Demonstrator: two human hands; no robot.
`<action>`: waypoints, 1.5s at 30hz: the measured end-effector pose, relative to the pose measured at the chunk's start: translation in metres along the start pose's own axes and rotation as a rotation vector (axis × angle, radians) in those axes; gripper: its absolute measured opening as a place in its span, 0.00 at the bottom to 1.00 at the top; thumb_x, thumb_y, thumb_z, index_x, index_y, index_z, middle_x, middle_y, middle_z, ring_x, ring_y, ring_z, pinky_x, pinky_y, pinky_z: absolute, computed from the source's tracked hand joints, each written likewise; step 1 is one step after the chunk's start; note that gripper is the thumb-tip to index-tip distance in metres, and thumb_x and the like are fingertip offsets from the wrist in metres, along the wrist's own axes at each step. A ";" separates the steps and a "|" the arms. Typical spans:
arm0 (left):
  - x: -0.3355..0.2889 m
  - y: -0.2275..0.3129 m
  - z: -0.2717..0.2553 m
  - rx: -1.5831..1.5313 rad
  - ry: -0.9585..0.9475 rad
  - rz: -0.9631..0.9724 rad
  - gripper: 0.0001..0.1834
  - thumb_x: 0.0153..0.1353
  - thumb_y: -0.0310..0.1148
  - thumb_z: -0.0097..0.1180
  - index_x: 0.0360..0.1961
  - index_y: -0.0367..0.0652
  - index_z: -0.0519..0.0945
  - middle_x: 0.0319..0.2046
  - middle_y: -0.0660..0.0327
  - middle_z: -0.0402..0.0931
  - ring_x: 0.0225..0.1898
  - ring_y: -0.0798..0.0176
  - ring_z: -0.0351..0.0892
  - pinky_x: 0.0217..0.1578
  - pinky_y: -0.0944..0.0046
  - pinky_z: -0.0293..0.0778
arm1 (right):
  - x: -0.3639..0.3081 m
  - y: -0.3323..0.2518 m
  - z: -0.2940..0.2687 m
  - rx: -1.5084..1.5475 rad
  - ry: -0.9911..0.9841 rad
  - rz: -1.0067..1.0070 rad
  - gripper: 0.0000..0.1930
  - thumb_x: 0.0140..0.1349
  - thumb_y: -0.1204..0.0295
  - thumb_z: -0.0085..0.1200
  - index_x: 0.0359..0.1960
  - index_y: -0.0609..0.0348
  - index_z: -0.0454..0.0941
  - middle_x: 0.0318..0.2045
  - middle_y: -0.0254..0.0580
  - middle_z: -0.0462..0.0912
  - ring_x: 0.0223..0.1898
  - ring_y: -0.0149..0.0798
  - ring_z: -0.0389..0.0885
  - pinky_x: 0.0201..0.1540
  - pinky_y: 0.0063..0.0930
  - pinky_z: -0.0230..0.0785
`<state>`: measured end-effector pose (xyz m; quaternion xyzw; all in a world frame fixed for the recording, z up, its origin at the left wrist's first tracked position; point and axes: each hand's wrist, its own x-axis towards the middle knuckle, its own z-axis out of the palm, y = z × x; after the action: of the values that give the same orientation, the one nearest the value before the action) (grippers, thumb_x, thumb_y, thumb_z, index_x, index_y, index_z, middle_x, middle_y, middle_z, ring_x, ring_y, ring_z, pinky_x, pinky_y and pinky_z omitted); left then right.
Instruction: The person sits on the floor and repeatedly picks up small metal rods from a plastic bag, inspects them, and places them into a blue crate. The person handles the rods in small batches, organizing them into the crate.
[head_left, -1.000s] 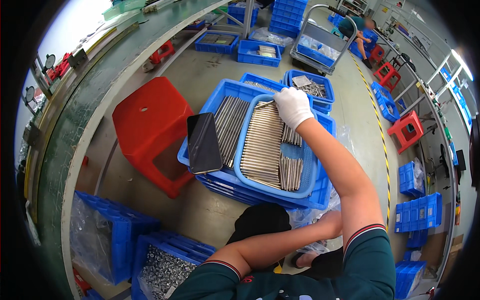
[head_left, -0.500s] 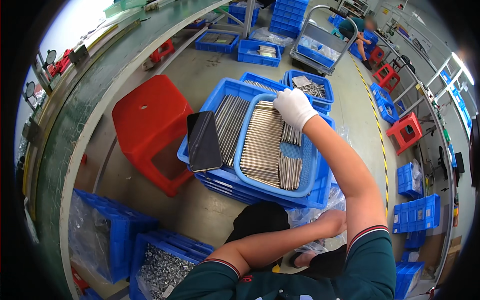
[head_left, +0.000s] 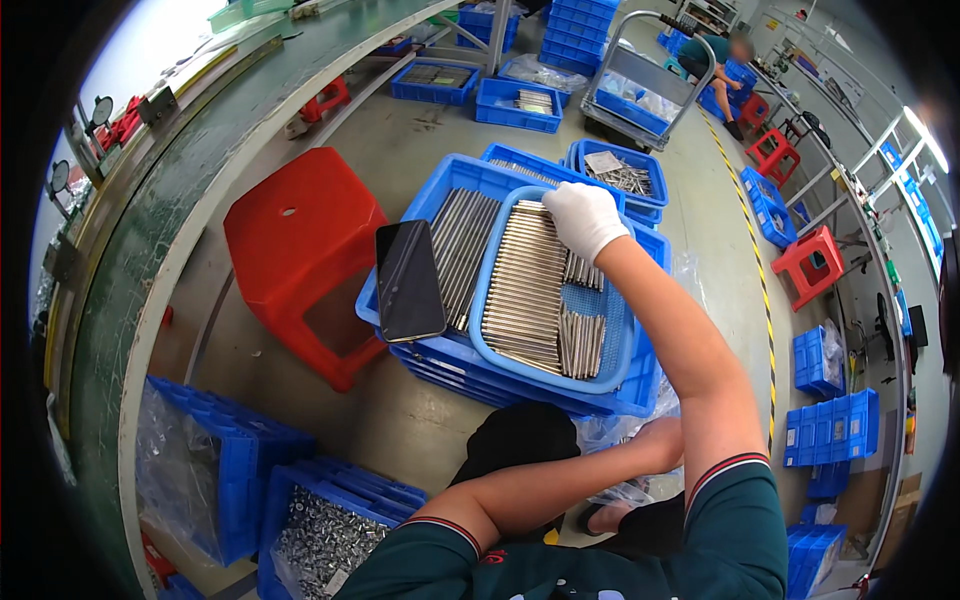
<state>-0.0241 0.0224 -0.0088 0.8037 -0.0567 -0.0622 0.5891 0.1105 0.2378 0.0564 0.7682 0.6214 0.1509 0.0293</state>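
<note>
Reaching forward, the right hand [head_left: 588, 220], in a white glove, is at the far edge of a light-blue mesh basket [head_left: 618, 342], its fingers bent and drawn together; whether they are clamped on anything cannot be told, since the glove hides the tips. The left hand [head_left: 660, 446] lies near the lap below the right arm, and its finger state cannot be told either.

Beneath the glove, the basket holds slim metal rods [head_left: 523, 290] laid side by side in a long column, with a shorter upright bundle [head_left: 581, 343] near its lower right corner. The basket sits on a blue crate [head_left: 646, 392], where darker rods [head_left: 462, 250] lie left of it. A phone [head_left: 409, 282] with a dark screen leans across the crate's left rim.

Just beyond, a pale paper slip [head_left: 602, 162] rests on loose metal pieces [head_left: 631, 179] in another crate; any writing is too small to read. Red lettering [head_left: 493, 557] shows partly on the wearer's dark green shirt [head_left: 735, 525]. Small metal parts [head_left: 330, 540] fill a crate at lower left, with another slip [head_left: 338, 581] among them.

Farther out stand a red stool [head_left: 300, 225], a green workbench [head_left: 105, 400] and a wheeled cart [head_left: 632, 124]; at the far right, a stacked crate [head_left: 835, 428] bears a small whitish label [head_left: 793, 447].
</note>
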 end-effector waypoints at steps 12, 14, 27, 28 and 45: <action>-0.013 0.016 -0.014 -0.066 0.023 -0.031 0.12 0.54 0.32 0.50 0.36 0.39 0.79 0.33 0.42 0.77 0.39 0.40 0.77 0.39 0.48 0.72 | -0.024 0.056 0.015 0.674 -0.060 0.479 0.13 0.58 0.75 0.46 0.44 0.62 0.77 0.36 0.50 0.81 0.37 0.42 0.82 0.41 0.31 0.73; -0.010 0.012 -0.008 -0.037 0.049 0.019 0.11 0.53 0.31 0.50 0.35 0.38 0.79 0.33 0.42 0.77 0.38 0.40 0.77 0.39 0.48 0.72 | -0.029 0.056 0.020 0.928 -0.137 0.587 0.13 0.54 0.75 0.50 0.41 0.62 0.79 0.33 0.53 0.82 0.35 0.46 0.82 0.41 0.34 0.72; -0.008 0.003 -0.008 0.078 0.055 0.029 0.10 0.50 0.25 0.50 0.33 0.37 0.80 0.34 0.43 0.78 0.39 0.40 0.77 0.40 0.46 0.72 | -0.028 0.038 0.011 1.383 -0.177 0.703 0.25 0.56 0.77 0.49 0.58 0.66 0.63 0.49 0.48 0.73 0.49 0.43 0.75 0.50 0.34 0.71; -0.008 0.002 -0.008 0.079 0.058 0.035 0.10 0.50 0.26 0.50 0.33 0.37 0.80 0.34 0.43 0.78 0.39 0.40 0.77 0.40 0.46 0.72 | -0.029 0.039 0.011 1.385 -0.164 0.709 0.25 0.56 0.77 0.49 0.57 0.66 0.63 0.49 0.48 0.73 0.48 0.42 0.75 0.50 0.34 0.71; 0.006 -0.014 0.008 0.096 0.043 0.061 0.13 0.54 0.37 0.51 0.36 0.40 0.79 0.35 0.43 0.78 0.38 0.39 0.76 0.38 0.47 0.72 | -0.031 0.047 0.032 1.527 -0.157 0.740 0.19 0.59 0.74 0.50 0.53 0.64 0.68 0.41 0.40 0.76 0.42 0.34 0.77 0.44 0.28 0.71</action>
<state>-0.0197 0.0181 -0.0245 0.8301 -0.0714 -0.0238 0.5525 0.1576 0.2019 0.0306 0.7391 0.2578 -0.3636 -0.5051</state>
